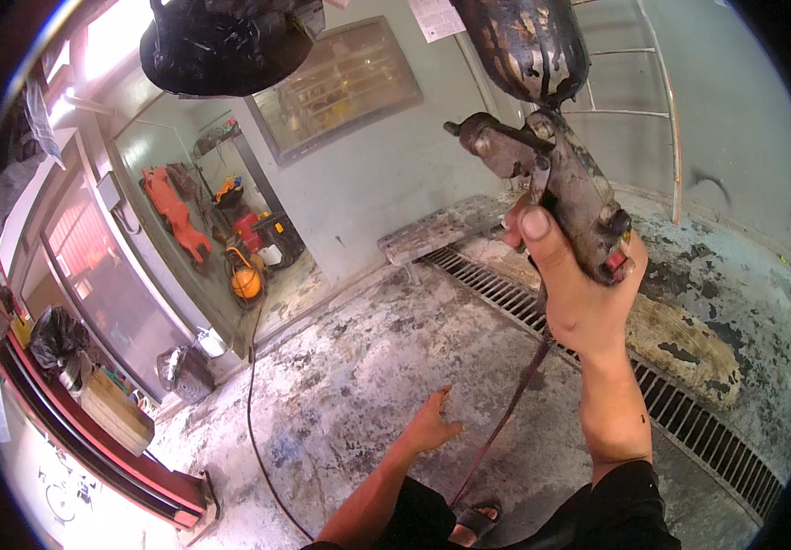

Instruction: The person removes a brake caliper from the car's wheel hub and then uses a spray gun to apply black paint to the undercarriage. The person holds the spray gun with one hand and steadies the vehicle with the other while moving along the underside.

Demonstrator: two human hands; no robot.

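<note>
Spray gun (pixel 574 179) is up at the right of the view, lifted well above the floor in the right hand (pixel 590 298). Its dark canister (pixel 528 55) sits over it on a narrow neck — probably so that the contents can drain downward into the body — and dark runs streak its outside. The right fingers are closed around the grip, thumb on the near side; most are hidden behind it, so I cannot tell whether the trigger is squeezed. The nozzle end faces left, on the side where a black, glossy form (pixel 226 50) hangs at the top edge. A hose (pixel 527 378) slants down behind the right hand toward the sandalled foot (pixel 480 519), its slack likely leaving the arm free to reach high. The left hand (pixel 429 425) hangs low over the stained floor (pixel 350 367) — fingers loosely extended, thumb apart, touching nothing — perhaps for balance. A drain grate (pixel 709 446) crosses the floor beyond, presumably to carry off liquid.
</note>
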